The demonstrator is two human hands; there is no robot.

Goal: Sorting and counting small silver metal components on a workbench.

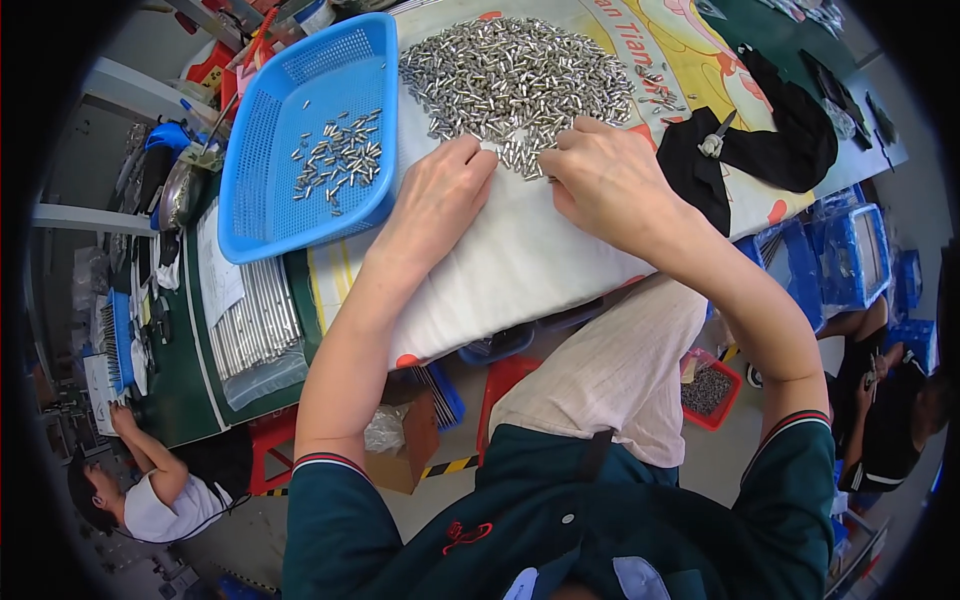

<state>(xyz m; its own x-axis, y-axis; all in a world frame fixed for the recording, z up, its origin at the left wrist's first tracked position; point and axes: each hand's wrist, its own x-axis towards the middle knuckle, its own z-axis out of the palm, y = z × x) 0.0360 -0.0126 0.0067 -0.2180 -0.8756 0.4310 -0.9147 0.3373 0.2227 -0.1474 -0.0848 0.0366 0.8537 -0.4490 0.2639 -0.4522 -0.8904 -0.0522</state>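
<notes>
While both hands rest on the white cloth point(520, 250), the left hand point(440, 195) lies flat, fingers together, at the near edge of the heap of small metal pins point(515, 75); the right hand point(605, 180) curls its fingertips onto pins there, grip unclear; pins lie flat, long axes pointing every way; the blue perforated basket point(300, 215) at left holds a small scatter of the same pins.
</notes>
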